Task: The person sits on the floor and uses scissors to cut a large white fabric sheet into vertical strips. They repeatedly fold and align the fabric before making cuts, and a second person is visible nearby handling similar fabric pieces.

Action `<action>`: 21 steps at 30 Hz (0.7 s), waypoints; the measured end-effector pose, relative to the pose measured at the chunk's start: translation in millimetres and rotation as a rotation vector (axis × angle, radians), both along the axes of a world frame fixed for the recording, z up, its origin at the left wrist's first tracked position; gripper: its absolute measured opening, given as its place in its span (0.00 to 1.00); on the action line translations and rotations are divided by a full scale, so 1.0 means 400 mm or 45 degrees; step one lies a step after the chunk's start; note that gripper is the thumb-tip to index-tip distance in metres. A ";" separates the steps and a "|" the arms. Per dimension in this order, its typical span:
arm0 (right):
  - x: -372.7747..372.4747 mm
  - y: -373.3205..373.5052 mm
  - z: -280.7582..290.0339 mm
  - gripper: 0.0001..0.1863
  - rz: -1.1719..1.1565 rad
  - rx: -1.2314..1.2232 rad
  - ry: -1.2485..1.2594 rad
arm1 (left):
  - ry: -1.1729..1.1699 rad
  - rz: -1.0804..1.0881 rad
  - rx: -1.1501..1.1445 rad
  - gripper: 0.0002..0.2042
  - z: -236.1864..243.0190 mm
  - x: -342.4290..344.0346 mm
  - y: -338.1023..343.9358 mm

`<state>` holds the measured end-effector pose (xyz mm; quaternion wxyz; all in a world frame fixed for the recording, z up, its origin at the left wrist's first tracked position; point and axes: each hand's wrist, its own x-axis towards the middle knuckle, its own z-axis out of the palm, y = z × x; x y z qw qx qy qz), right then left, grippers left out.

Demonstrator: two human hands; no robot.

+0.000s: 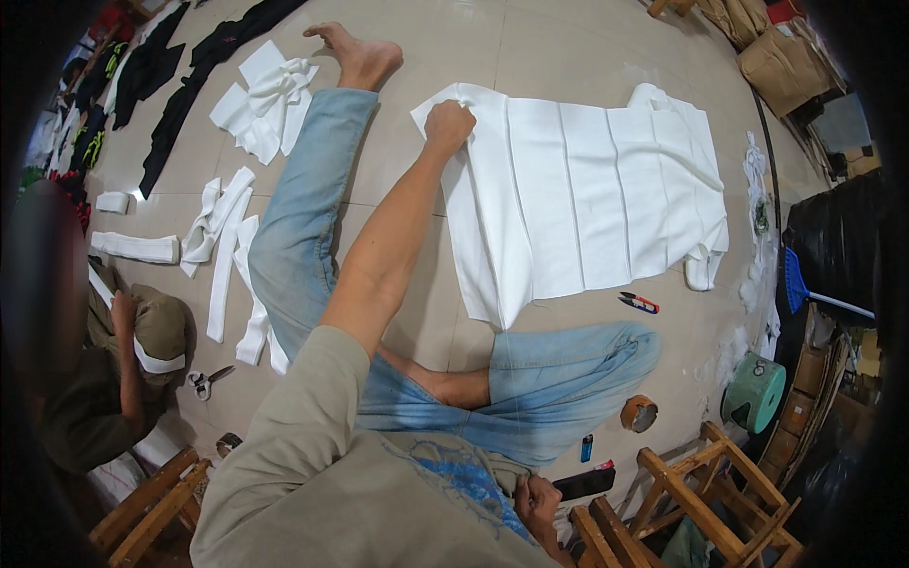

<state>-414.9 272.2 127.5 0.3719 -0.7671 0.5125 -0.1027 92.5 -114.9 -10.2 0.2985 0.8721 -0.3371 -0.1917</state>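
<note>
A large white knit fabric piece (578,189) with several lengthwise seam lines is spread on the tiled floor, creased at its right end. My left hand (450,125) reaches across to its far left corner, closed on the cloth. Down by my lap, my right hand (540,500) is closed, and what its fingers hold is hidden. A faint thin thread (506,346) hangs from the fabric's near corner toward my lap; its other end cannot be made out. Red-and-black thread snips (639,302) lie just beyond the fabric's near edge.
White cloth pieces (270,99) and knit strips (225,256) lie left of my leg. Scissors (208,381) rest near a co-worker (114,379). Right: a tape roll (639,414), blue lighter (587,447), black phone-like object (585,484), wooden stool (696,492), green round container (755,393), blue brush (795,281).
</note>
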 end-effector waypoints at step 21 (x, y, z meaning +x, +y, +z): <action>-0.023 -0.080 0.003 0.09 -0.118 -0.180 0.047 | 0.032 -0.139 0.149 0.28 -0.022 -0.037 0.039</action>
